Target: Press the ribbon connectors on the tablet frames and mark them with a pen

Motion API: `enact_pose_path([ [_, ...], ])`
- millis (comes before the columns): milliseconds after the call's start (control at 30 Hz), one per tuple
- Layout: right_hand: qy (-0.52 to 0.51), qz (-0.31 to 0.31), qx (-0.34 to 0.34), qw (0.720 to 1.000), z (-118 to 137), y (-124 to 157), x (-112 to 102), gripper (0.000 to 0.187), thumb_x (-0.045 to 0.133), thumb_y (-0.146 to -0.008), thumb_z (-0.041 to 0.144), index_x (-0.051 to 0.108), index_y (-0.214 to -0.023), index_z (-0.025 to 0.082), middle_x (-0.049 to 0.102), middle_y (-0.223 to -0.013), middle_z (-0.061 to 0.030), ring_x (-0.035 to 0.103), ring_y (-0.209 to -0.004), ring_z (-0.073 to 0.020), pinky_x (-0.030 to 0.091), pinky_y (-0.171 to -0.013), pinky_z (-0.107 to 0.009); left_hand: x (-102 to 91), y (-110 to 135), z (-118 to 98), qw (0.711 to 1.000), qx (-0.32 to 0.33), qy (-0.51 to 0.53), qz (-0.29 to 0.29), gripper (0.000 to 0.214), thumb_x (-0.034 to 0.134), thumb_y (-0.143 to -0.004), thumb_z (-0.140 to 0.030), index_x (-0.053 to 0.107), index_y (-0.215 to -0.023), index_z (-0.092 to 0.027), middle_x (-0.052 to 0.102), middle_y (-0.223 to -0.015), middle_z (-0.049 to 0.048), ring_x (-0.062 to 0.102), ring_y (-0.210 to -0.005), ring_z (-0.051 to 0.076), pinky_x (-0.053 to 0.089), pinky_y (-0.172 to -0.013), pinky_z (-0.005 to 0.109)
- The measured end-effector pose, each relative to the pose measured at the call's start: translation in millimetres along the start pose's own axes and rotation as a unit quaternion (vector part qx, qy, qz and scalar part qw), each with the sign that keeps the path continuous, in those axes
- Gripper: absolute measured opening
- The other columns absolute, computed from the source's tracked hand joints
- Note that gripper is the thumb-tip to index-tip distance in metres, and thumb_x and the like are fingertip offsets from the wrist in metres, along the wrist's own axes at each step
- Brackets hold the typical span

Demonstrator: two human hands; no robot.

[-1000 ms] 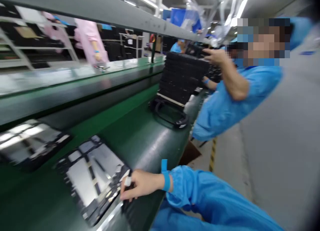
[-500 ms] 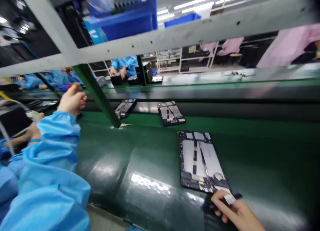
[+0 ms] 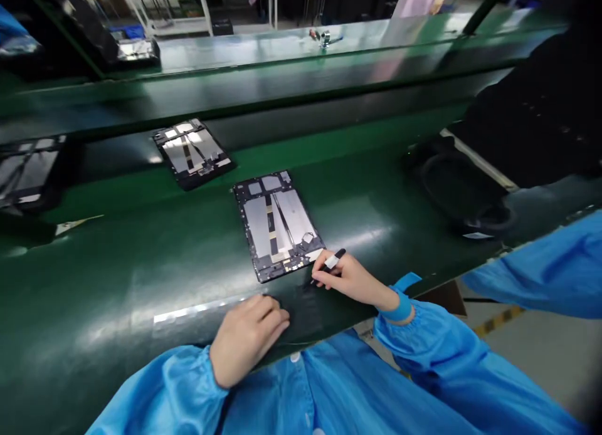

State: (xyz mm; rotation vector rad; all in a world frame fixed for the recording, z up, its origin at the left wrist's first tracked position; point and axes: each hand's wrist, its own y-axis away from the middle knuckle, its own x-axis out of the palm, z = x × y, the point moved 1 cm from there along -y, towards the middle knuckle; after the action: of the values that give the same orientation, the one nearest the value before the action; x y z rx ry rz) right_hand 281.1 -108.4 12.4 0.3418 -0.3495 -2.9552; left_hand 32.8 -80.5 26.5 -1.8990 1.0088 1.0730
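Note:
An opened tablet (image 3: 254,222) lies on the green bench, its inner side with pale panels, a dark strip and small parts facing up. Tweezers (image 3: 285,219) rest slantwise across it. My right hand (image 3: 350,278) is closed around a black marker pen (image 3: 335,259) with a white label, its tip pointing down near the tablet's lower right corner. My left hand (image 3: 249,338) rests on the bench just below the tablet, back upward, fingers curled together. Whatever is under those fingers, if anything, is hidden.
Another opened tablet (image 3: 176,159) lies behind, further left, and a third (image 3: 32,172) is at the left edge. A large black object (image 3: 536,115) and a dark looped item (image 3: 463,190) lie right. A blue sleeve (image 3: 550,272) of another person reaches in at right.
My view has turned right and down. My left hand has come from its raised, outstretched place at far left down to the bench. The marker pen stays in my right hand.

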Motion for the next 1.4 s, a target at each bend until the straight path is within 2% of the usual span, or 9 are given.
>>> enact_pose_path([
  [100, 0.063, 0.003, -0.017, 0.998, 9, 2, -2, 0.016, 0.063, -0.087, 0.033, 0.058, -0.086, 0.018, 0.064, -0.073, -0.0004, 0.064, -0.065, -0.0145, 0.048, -0.058, -0.025, 16.1, -7, -10, 0.997, 0.062, -0.052, -0.009, 0.029, 0.045, -0.098, -0.020, 0.061, -0.122, -0.021, 0.065, -0.116, 0.0086, 0.061, -0.100, 0.021, 0.051, -0.079, 0.033],
  [233, 0.083, -0.017, -0.028, 0.996, 15, -2, -5, 0.016, 0.062, -0.088, 0.033, 0.060, -0.085, 0.018, 0.064, -0.072, -0.0003, 0.063, -0.064, -0.0142, 0.047, -0.057, -0.025, 22.8, -8, -10, 0.993, 0.035, -0.109, 0.017, 0.034, 0.052, -0.096, -0.031, 0.057, -0.129, -0.022, 0.056, -0.133, 0.0132, 0.056, -0.112, 0.027, 0.050, -0.085, 0.038],
  [400, 0.102, -0.004, -0.031, 0.994, 16, -5, -5, 0.018, 0.061, -0.089, 0.034, 0.061, -0.083, 0.017, 0.065, -0.071, -0.0002, 0.063, -0.063, -0.0143, 0.045, -0.057, -0.025, 22.4, -5, -7, 0.994, 0.048, -0.094, 0.017, 0.029, 0.051, -0.097, -0.029, 0.060, -0.123, -0.021, 0.059, -0.129, 0.0106, 0.057, -0.110, 0.025, 0.048, -0.084, 0.036],
  [667, 0.181, 0.001, -0.054, 0.982, 23, -7, 0, 0.015, 0.061, -0.090, 0.032, 0.063, -0.084, 0.018, 0.064, -0.071, 0.0000, 0.060, -0.060, -0.0138, 0.042, -0.056, -0.025, 25.5, -6, -3, 0.994, 0.034, -0.101, 0.023, 0.033, 0.055, -0.095, -0.033, 0.058, -0.127, -0.025, 0.057, -0.131, 0.0101, 0.055, -0.111, 0.025, 0.046, -0.082, 0.035],
  [900, 0.188, 0.023, -0.049, 0.981, 28, -11, 2, 0.013, 0.060, -0.090, 0.030, 0.062, -0.084, 0.018, 0.065, -0.069, 0.0006, 0.062, -0.062, -0.0145, 0.041, -0.059, -0.025, 25.2, -5, -3, 0.994, 0.034, -0.101, 0.015, 0.032, 0.054, -0.096, -0.033, 0.058, -0.126, -0.025, 0.057, -0.131, 0.0101, 0.054, -0.111, 0.024, 0.045, -0.082, 0.035],
  [1200, 0.205, 0.021, -0.052, 0.977, 27, -12, 4, 0.015, 0.060, -0.090, 0.031, 0.064, -0.085, 0.018, 0.066, -0.075, -0.0010, 0.062, -0.066, -0.0146, 0.043, -0.063, -0.026, 25.2, -5, -4, 0.995, 0.032, -0.098, 0.018, 0.033, 0.054, -0.095, -0.032, 0.058, -0.127, -0.025, 0.056, -0.132, 0.0107, 0.055, -0.111, 0.025, 0.046, -0.082, 0.036],
  [1300, 0.143, 0.021, -0.055, 0.988, 21, -9, 1, 0.021, 0.059, -0.091, 0.036, 0.063, -0.082, 0.018, 0.066, -0.078, -0.0025, 0.064, -0.071, -0.0159, 0.048, -0.065, -0.027, 26.4, -5, -5, 0.995, 0.029, -0.096, 0.019, 0.033, 0.055, -0.095, -0.032, 0.058, -0.127, -0.025, 0.056, -0.132, 0.0106, 0.054, -0.112, 0.025, 0.046, -0.083, 0.036],
  [1400, -0.013, 0.007, -0.042, 0.999, 21, -10, -6, 0.033, 0.061, -0.087, 0.051, 0.057, -0.080, 0.019, 0.065, -0.076, -0.0025, 0.067, -0.068, -0.0161, 0.053, -0.060, -0.028, 27.1, -5, -6, 0.996, 0.021, -0.090, 0.014, 0.032, 0.055, -0.095, -0.034, 0.059, -0.126, -0.026, 0.056, -0.132, 0.0104, 0.055, -0.112, 0.025, 0.047, -0.084, 0.036],
])
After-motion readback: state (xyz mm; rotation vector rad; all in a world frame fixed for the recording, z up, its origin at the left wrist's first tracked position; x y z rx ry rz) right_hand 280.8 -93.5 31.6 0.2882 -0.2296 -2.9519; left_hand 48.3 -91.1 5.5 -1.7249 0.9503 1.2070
